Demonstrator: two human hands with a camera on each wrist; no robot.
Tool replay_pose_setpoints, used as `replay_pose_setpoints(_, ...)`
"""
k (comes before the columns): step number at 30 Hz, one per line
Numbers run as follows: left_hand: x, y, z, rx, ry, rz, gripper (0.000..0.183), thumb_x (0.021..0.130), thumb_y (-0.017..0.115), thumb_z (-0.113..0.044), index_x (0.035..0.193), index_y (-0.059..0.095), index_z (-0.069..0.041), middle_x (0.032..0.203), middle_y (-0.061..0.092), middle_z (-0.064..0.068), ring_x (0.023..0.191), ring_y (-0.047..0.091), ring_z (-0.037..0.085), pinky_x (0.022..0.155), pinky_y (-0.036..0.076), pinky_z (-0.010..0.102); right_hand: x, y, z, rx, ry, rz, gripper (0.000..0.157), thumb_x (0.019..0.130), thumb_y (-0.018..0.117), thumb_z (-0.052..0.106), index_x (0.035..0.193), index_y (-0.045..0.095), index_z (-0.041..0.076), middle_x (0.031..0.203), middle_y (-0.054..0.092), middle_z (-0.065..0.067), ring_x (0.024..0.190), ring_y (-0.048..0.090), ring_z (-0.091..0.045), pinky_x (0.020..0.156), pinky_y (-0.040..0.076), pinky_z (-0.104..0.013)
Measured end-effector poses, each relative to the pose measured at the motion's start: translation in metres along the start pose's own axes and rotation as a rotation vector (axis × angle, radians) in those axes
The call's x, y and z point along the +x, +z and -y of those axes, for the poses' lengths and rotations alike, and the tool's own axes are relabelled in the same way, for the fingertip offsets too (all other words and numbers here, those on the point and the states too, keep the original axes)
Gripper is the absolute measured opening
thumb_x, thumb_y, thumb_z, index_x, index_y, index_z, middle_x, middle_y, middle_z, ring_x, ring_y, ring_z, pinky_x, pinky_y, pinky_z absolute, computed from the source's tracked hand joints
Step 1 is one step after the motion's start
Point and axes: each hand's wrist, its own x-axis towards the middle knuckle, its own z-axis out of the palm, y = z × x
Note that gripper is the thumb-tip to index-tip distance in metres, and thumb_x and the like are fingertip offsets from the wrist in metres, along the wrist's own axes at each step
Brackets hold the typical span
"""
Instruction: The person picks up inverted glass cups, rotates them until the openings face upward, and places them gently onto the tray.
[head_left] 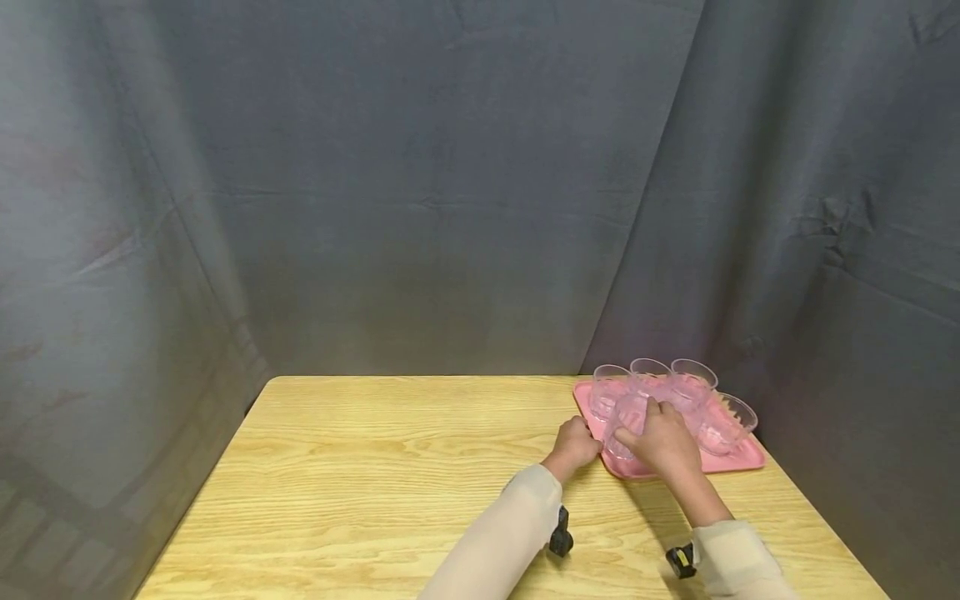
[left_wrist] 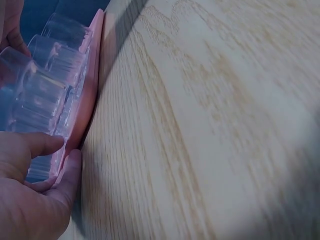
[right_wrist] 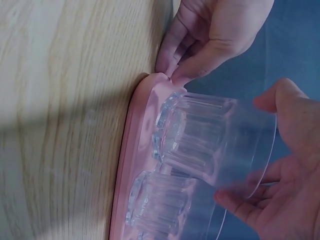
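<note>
Several clear ribbed cups stand on a pink tray point(head_left: 750, 457) at the right side of the table. My left hand point(head_left: 576, 443) is at the tray's left edge. In the left wrist view, its thumb and fingers point(left_wrist: 47, 144) pinch the tray's rim from above and below. My right hand point(head_left: 663, 437) holds the front-left cup point(right_wrist: 210, 135) near its rim, thumb on one side and fingers on the other. The cup's base is right at the tray surface in the right wrist view. Another cup point(right_wrist: 160, 200) stands close beside it.
The wooden table point(head_left: 375, 467) extends left of the tray. Grey curtains point(head_left: 427, 208) hang behind it and on both sides. More clear cups point(head_left: 693, 379) line the tray's back and right side, close to my right hand.
</note>
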Motion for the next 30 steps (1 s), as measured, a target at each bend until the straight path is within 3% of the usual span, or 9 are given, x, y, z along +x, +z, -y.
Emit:
replay_pose_setpoints(8, 0.001, 0.001, 0.001, 0.048, 0.022, -0.012, 0.013, 0.072, 0.077, -0.004, 0.079, 0.066, -0.006, 0.072, 0.061, 0.002, 0.067, 0.049, 0.013, 0.065, 0.050, 0.025, 0.000, 0.004, 0.003, -0.018, 0.018, 0.003, 0.097, 0.085, 0.073, 0.043, 0.140, 0.033, -0.025, 0.138, 0.037, -0.047, 0.122, 0.045, -0.061, 0.092, 0.048, -0.067)
replay_pose_setpoints(30, -0.002, 0.002, 0.000, 0.035, 0.032, -0.014, 0.014, 0.073, 0.077, -0.004, 0.083, 0.067, -0.004, 0.076, 0.060, 0.004, 0.070, 0.051, 0.014, 0.070, 0.052, 0.027, 0.001, 0.020, 0.005, -0.058, 0.004, -0.042, 0.089, 0.083, 0.073, 0.040, 0.140, 0.038, -0.019, 0.137, 0.042, -0.036, 0.118, 0.048, -0.055, 0.082, 0.051, -0.067)
